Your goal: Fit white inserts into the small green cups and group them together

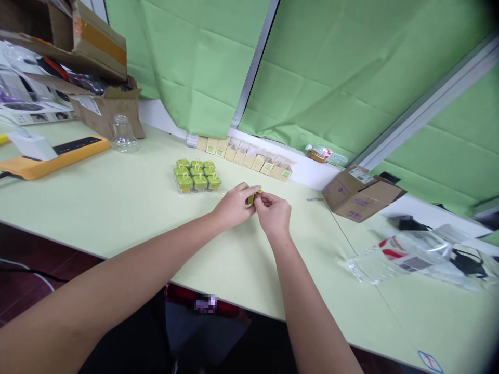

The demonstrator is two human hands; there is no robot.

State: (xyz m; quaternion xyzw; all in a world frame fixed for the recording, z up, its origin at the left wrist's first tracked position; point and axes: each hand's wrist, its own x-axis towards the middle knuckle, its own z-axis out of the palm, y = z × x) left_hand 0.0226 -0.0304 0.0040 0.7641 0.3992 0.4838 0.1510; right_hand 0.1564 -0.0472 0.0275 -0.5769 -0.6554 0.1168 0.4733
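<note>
My left hand (234,206) and my right hand (275,214) meet above the middle of the table, both closed on a small green lid (254,196). Its underside and any smaller part between the fingertips are hidden. Left of my hands stands a tight block of several small clear jars (186,188) with green lids and pale loops on top. Behind them, along the wall, runs a row of small tan cardboard boxes (241,154), some with a green label and some with their top flaps up.
A yellow power strip (83,149), a clear glass vessel (123,136) and open cardboard boxes (107,106) occupy the left side. At right are a tilted cardboard box (345,195) and a clear plastic bag (405,254). A plastic bottle (326,155) lies on the ledge below green blinds.
</note>
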